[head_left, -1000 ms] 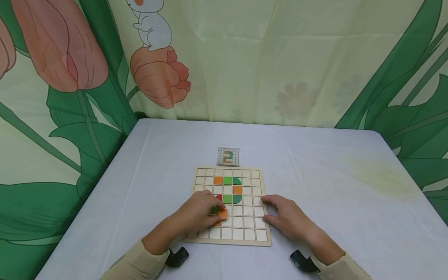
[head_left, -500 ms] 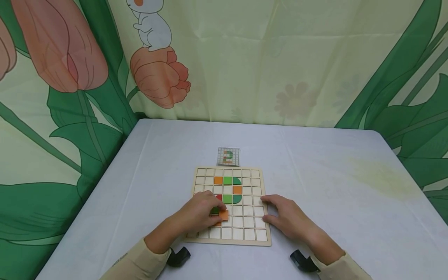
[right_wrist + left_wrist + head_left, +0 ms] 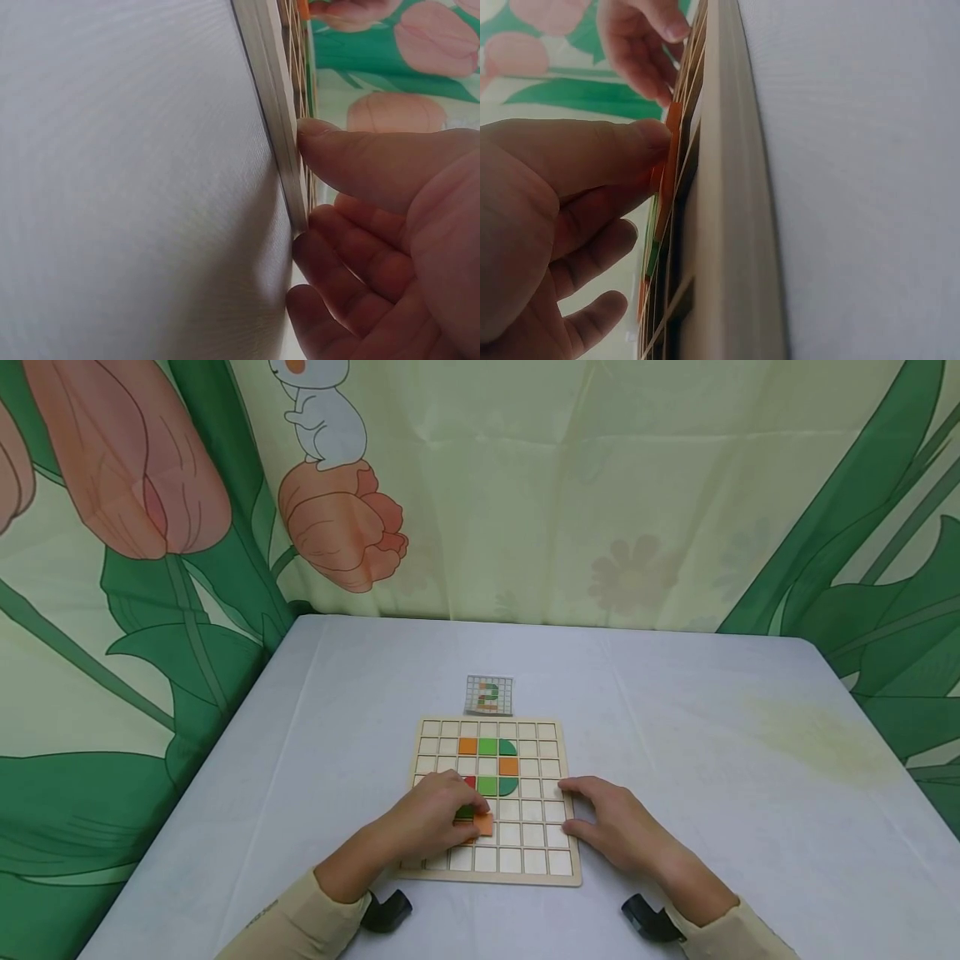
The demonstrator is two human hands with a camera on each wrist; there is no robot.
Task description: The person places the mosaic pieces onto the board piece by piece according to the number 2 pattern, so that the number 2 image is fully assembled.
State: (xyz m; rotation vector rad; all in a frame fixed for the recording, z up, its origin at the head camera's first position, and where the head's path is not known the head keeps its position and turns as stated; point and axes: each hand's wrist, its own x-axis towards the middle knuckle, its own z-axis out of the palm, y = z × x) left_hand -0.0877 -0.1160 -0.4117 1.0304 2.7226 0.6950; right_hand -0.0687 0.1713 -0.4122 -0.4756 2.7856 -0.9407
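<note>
Orange tile (image 3: 482,825): the left hand (image 3: 427,822) is pinching it, seating it in the board (image 3: 558,877). The right hand (image 3: 611,827), fingers relaxed, is steadying the board's 3 o'clock edge. Next, I judge, pressing it flat.

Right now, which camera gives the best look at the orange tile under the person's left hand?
The head view: the orange tile lies flat on the wooden grid board, at the left hand. The left wrist view shows only its thin edge under the thumb. The right wrist view doesn't clearly show it.
</note>
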